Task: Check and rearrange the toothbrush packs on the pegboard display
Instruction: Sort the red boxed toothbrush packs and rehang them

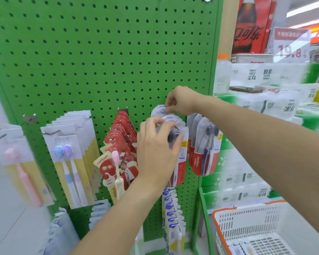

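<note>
A green pegboard (99, 52) carries rows of toothbrush packs on hooks. My left hand (155, 150) grips the front Colgate pack (181, 159) of the middle-right hook, thumb and fingers curled over its top. My right hand (180, 103) pinches the rounded top of a rear pack (159, 110) on the same hook. Another Colgate bunch (203, 153) hangs just to the right. Red packs (122, 137) hang left of my hands, and white-and-yellow twin-brush packs (72, 159) further left.
Blue-and-white packs (171, 214) hang below my hands. A white basket with an orange rim (247, 227) stands at lower right. Shelves of wrapped tissue packs (261, 103) fill the right side. A pink-brush pack (18, 162) hangs at far left.
</note>
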Available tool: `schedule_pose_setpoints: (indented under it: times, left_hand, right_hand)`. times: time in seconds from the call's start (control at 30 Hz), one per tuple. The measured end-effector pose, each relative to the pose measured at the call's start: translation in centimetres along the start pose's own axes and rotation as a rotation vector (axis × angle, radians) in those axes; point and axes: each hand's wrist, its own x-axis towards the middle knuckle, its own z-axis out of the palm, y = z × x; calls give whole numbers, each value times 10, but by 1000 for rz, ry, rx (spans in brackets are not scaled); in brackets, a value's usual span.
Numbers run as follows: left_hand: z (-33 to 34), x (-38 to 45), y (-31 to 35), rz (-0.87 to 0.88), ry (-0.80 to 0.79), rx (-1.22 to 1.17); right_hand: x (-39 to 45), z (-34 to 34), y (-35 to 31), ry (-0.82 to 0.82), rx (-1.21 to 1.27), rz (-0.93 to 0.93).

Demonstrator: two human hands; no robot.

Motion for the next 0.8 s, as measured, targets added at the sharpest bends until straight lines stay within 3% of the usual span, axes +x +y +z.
schedule_pose_setpoints:
  times: [0.33,0.57,0.7,0.8]
  left_hand:
    - [6,6,-9,40,42,20]
    - [-12,-7,-18,20,108,-94]
    - [-25,-11,-19,-54,165,-66]
    - [-33,-8,-12,-140,107,-29]
  right_hand:
    - [1,-1,-20,-6,-18,-121]
    - [-10,-11,-40,-23,-320,-303]
    - [-25,-16,-41,70,-348,-436]
    - [-34,-17,-40,137,-292,-535]
